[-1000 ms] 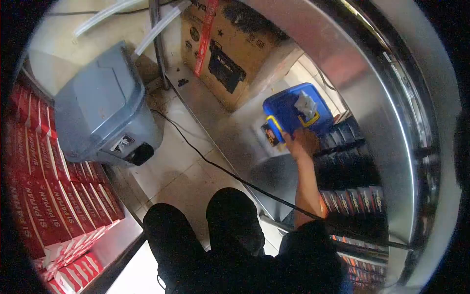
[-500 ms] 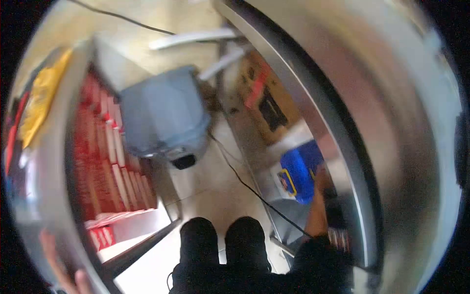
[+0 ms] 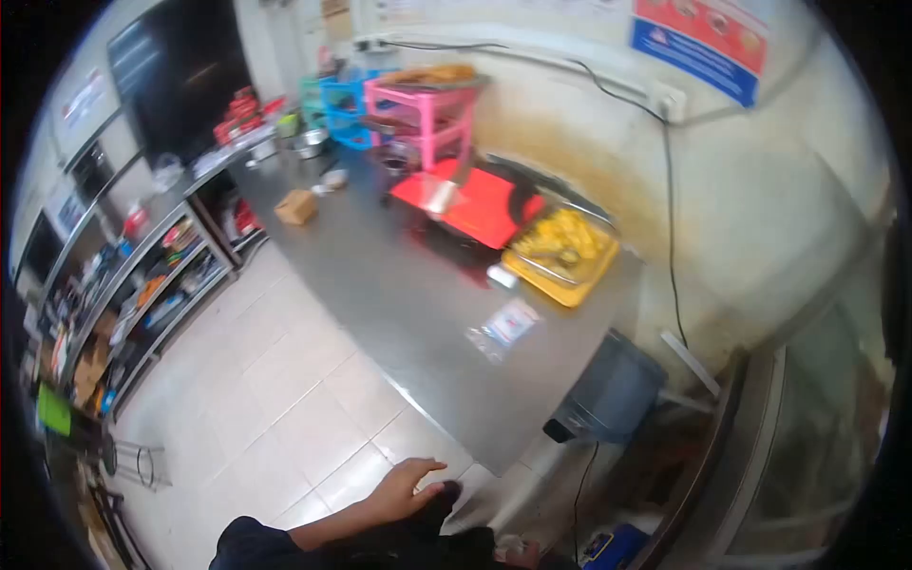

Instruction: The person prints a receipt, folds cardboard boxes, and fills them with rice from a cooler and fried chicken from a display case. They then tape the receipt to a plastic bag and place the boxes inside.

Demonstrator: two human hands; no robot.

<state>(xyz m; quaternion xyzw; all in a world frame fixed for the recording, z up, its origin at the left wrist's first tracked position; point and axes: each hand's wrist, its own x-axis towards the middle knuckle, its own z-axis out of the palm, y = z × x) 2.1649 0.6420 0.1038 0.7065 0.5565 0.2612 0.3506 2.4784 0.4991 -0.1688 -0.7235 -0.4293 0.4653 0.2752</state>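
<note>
My left hand (image 3: pixel 407 491) is over my legs, empty, its thumb held apart from its slightly bent fingers. The metal table's near edge is just beyond it. Low at the bottom edge, my right hand (image 3: pixel 519 551) is partly cut off and blurred, its fingers curled by something pale that I cannot make out. To its right sits a blue container with yellow trim (image 3: pixel 613 548). On the metal table (image 3: pixel 427 370) lie a clear packet with a printed label (image 3: pixel 511 323), a yellow tray of yellow pieces (image 3: pixel 560 290) and a red board (image 3: pixel 465 204) with a cleaver-like blade on it.
A grey bin (image 3: pixel 613 389) stands by the table's right end, with a black cable hanging nearby. Pink shelving (image 3: pixel 427 109), blue baskets (image 3: pixel 344 104) and a small cardboard box (image 3: pixel 296 207) stand farther along. Stocked shelves (image 3: pixel 157 285) and a stool (image 3: pixel 138 461) are at left.
The view has swung up from the floor to the tabletop and room. My right hand has come away from the blue container; my left hand has moved from the far left edge to over my legs.
</note>
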